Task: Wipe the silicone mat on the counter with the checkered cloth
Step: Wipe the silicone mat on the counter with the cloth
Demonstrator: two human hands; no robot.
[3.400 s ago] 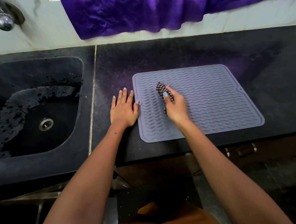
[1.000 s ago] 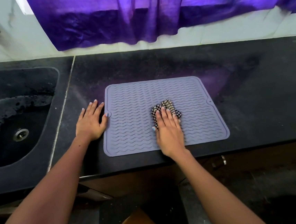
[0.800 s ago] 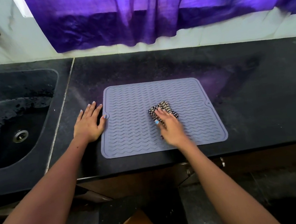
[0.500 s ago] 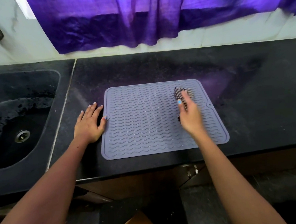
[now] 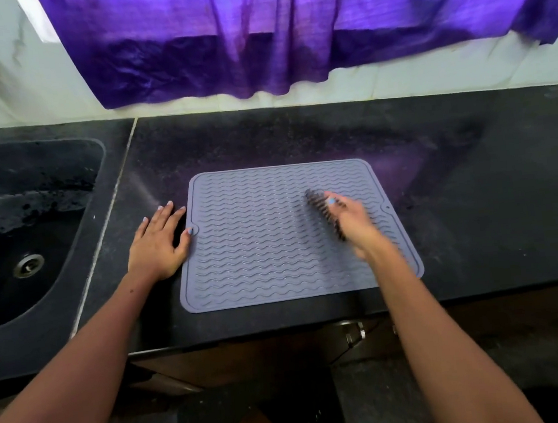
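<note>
The silicone mat (image 5: 273,235) lies flat on the dark worktop (image 5: 473,192), just right of the sink (image 5: 27,235). The left hand (image 5: 160,245) rests flat with fingers spread on the worktop, its thumb touching the mat's left edge tab. The right hand (image 5: 350,219) grips the bunched checkered cloth (image 5: 322,210) over the mat's right half; both are motion-blurred.

Risk: a fast stroke can drag or buckle the mat if the left hand's bracing is too light, since only the thumb contacts it. The bunched cloth also covers little area, so the corners and near edge may be missed.

Compared with half a second ago, the right hand and cloth sit lower and further left on the mat. The left hand is unchanged.
</note>
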